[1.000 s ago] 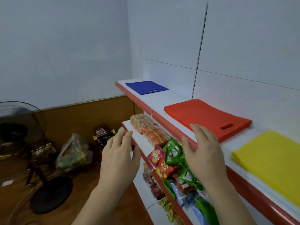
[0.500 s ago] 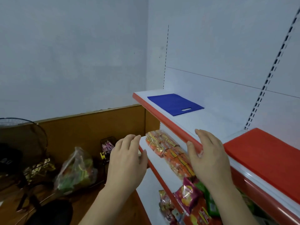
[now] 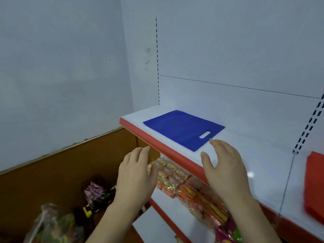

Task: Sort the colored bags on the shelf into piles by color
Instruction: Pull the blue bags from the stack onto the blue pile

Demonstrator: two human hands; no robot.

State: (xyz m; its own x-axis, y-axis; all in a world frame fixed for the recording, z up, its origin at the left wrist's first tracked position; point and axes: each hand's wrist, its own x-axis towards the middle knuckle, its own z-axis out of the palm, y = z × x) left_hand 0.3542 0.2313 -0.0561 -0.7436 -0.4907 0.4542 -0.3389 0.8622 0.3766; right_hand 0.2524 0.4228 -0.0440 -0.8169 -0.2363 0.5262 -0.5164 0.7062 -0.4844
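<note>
A blue bag (image 3: 182, 129) lies flat on the shelf (image 3: 245, 151) (handle slot toward the right hand). The right hand (image 3: 226, 165), fingers spread and empty, hovers just beside the bag's near corner; the left hand (image 3: 135, 174), open too, hangs below the shelf edge. A red bag (image 3: 314, 183) lies well apart.

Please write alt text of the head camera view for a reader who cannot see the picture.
Two open, empty hands reach toward a flat blue bag on a white shelf with a red front edge; the right hand is nearer to it than the left hand. A red bag lies at the right edge, and snack packets fill the shelf below.
</note>
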